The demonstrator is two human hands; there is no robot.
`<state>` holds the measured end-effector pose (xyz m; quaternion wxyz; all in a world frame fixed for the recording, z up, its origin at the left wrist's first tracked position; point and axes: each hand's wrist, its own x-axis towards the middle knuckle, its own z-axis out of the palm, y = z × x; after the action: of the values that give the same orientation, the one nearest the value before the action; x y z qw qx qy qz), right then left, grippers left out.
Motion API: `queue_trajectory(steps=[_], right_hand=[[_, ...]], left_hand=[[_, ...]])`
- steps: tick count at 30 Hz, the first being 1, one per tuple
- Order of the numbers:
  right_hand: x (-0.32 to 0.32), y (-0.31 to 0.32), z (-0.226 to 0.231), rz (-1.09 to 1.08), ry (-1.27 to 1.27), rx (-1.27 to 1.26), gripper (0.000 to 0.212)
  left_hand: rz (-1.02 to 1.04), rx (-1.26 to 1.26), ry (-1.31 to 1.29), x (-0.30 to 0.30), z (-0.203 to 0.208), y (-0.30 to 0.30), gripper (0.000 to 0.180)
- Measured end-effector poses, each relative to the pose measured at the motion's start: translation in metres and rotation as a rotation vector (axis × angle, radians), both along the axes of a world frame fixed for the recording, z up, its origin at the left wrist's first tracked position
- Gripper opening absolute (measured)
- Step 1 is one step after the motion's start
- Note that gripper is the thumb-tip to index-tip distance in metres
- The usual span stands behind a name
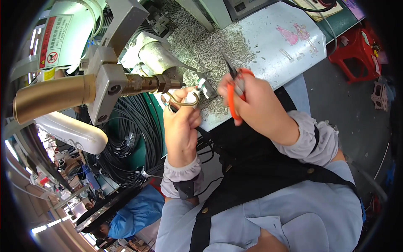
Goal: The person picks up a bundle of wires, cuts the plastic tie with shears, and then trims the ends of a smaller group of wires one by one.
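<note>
My right hand (256,98) is wrapped round a pair of orange-handled pliers (233,110). Their dark, narrow jaws (228,62) point up over a heap of small metal pins. My left hand (181,126) is closed in a pinch on a small white connector piece (203,87) with bits of green and red on it. Part of that piece is hidden by the fingers. A bent brass-coloured tube (191,103) passes in front of my left fingertips. The pliers are apart from the connector piece, to its right.
Loose metal pins (201,44) cover much of the pale worktop (289,63). A brass-ended machine arm (58,96) reaches in from the left, near my left hand. Coiled black cable (140,126) lies below it. A red stool (357,59) stands at the right.
</note>
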<state>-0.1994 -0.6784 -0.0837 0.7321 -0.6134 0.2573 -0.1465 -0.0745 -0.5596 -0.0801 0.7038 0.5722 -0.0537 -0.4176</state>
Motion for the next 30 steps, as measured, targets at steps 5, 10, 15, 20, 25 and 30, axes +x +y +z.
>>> queue_trajectory(steps=[5,10,15,20,25,30], right_hand=[[0.031,-0.017,-0.002,0.117,0.013,-0.087,0.017],[0.037,-0.016,-0.017,0.039,-0.072,-0.262,0.015],[0.037,-0.014,-0.015,0.032,-0.048,-0.261,0.013],[0.036,-0.013,-0.016,0.012,-0.062,-0.323,0.015],[0.036,-0.011,-0.014,0.007,-0.072,-0.253,0.017],[0.033,-0.009,-0.015,0.022,-0.093,-0.24,0.017]], left_hand=[[-0.116,0.024,0.042,0.02,0.001,-0.002,0.021],[-0.186,0.048,0.043,0.027,0.004,-0.004,0.021],[-0.137,0.091,-0.024,0.017,0.009,-0.003,0.02],[-0.016,0.129,-0.122,0.007,0.007,-0.001,0.019],[-0.103,0.101,-0.073,0.019,0.006,0.001,0.018],[-0.157,0.155,-0.09,0.015,0.012,-0.001,0.017]])
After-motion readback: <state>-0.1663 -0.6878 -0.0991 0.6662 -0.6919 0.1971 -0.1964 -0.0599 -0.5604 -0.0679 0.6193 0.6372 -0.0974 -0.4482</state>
